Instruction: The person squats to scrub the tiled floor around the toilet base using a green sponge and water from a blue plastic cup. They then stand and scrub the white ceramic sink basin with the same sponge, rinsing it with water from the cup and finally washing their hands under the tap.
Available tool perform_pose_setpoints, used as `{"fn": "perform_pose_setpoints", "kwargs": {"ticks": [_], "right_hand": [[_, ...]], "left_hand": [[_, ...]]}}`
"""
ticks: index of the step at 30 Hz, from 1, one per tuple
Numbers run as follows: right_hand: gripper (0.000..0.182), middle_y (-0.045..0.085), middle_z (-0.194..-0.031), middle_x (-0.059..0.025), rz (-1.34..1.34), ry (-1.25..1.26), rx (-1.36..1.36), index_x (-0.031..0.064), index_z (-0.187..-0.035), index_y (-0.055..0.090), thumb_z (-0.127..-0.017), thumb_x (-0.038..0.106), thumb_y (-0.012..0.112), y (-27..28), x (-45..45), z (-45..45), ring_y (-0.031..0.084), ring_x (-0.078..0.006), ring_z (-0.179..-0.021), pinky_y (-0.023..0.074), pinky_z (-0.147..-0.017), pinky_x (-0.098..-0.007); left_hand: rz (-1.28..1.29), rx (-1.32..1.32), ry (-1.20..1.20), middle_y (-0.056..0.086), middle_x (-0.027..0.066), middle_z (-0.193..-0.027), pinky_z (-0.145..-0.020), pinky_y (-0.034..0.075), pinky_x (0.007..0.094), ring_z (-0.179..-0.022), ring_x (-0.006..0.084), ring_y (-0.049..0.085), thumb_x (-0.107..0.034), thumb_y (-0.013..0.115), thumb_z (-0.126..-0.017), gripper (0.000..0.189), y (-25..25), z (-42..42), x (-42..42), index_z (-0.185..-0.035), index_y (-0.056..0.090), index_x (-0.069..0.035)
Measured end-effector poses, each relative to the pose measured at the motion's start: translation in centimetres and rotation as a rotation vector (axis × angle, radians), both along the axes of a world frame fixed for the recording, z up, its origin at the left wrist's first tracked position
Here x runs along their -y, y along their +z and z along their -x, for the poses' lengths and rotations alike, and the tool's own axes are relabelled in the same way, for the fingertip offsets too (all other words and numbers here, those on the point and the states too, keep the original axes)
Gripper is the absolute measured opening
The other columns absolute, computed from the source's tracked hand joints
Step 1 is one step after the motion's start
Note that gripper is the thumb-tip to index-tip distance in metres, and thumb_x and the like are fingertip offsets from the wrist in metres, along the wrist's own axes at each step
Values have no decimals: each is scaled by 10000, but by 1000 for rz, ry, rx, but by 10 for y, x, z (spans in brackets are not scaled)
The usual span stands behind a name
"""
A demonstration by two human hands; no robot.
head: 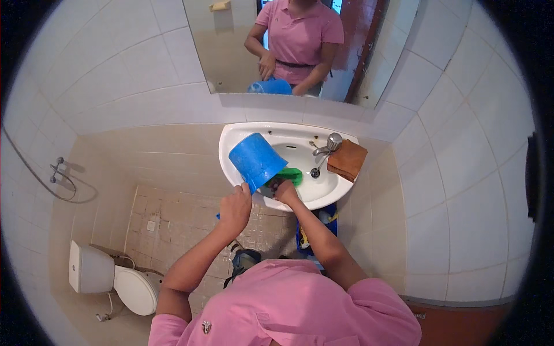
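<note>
My left hand (236,207) grips the handle of a blue plastic dipper (258,158). The dipper is tipped on its side over the left part of a white washbasin (230,129), its mouth turned toward the bowl. My right hand (285,192) is low in the basin, just below the dipper's rim. Its fingers curl around a green plastic object (292,175), which looks like a scrub brush; the dipper and the hand hide part of it.
A metal tap (333,142) and a folded brown cloth (347,160) are at the basin's right. A drain stopper (315,173) lies in the bowl. Below stands a blue basket (298,233) with items. A mirror (233,47) hangs above; a toilet (136,292) is at left on the tiled floor (181,225).
</note>
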State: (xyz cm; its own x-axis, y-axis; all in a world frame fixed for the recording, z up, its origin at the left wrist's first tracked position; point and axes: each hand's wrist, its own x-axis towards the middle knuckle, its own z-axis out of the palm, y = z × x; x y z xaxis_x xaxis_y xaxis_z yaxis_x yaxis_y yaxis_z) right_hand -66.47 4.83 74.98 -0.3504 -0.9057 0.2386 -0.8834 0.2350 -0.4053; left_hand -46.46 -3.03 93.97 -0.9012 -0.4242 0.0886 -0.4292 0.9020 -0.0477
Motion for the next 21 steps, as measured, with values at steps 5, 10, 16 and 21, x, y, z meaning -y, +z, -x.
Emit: {"fn": "perform_pose_setpoints", "kwargs": {"ticks": [5,10,16,21], "right_hand": [[136,674,-833,-67,-45,-122,1158,33,-916,631,-781,24,646,66,0,2,662,-160,-667,528,-534,-277],[150,665,-846,-70,-10,55,937,32,-963,619,-815,32,635,188,11,-1,649,-125,-676,524,-551,-252],[228,681,-894,-87,348,95,419,42,-1033,636,-822,127,651,244,12,-8,654,-193,-836,518,-725,-324],[239,663,-1011,-138,244,-152,534,44,-992,653,-770,127,676,217,0,35,640,-300,-896,513,-763,-369]], "left_hand": [[-265,-84,34,619,190,-806,-581,508,442,-707,357,649,-215,608,-850,273,0,-14,18,-978,472,-15],[-546,-258,-66,606,148,-727,-516,487,388,-626,262,647,-278,615,-873,304,2,-18,30,-947,494,-10],[-1595,-276,173,490,-16,-705,-416,357,200,-477,36,437,-360,602,-901,352,34,-20,20,-1027,541,-37],[-1653,-413,328,486,-19,-728,-408,353,193,-481,31,440,-360,602,-903,376,32,-71,34,-1082,530,-38]]}}
